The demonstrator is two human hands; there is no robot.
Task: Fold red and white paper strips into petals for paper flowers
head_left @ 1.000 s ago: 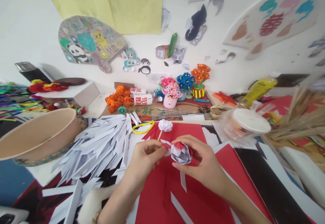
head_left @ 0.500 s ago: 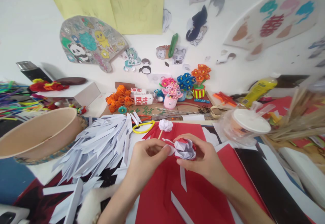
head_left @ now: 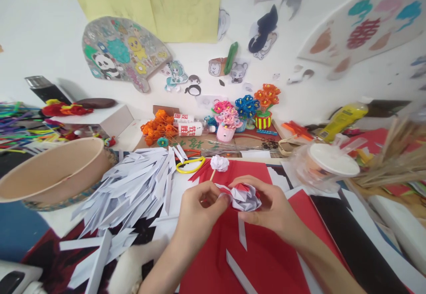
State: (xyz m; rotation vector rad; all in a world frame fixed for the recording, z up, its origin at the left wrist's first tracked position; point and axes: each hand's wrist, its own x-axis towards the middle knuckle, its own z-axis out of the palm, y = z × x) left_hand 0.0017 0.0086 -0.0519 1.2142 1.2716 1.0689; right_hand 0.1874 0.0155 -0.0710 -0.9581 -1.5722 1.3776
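Note:
Between my two hands, above a red sheet [head_left: 256, 258], is a red-and-white folded paper flower [head_left: 245, 197]. My right hand [head_left: 271, 205] curls around its right side, thumb below and fingers on top. My left hand [head_left: 206, 205] pinches a red-and-white paper strip [head_left: 225, 189] at the flower's left edge; whether the strip is joined to the flower is hard to see. Just behind my left fingers a white paper ball [head_left: 219, 163] tops a thin wooden stick [head_left: 212, 176]. Two loose white strips lie on the red sheet, the nearer strip [head_left: 240, 271] by its front.
To the left spreads a heap of white paper strips [head_left: 133, 183] beside a beige bowl [head_left: 49, 169]. Behind are yellow-handled scissors [head_left: 190, 165] and a pink pot of flowers [head_left: 226, 129]. A lidded white cup [head_left: 333, 158] and a black panel [head_left: 356, 240] are on the right.
The whole view has shifted slightly, so things appear a little further right. Both hands keep their hold; the paper strip at the left fingers has turned a little against the flower.

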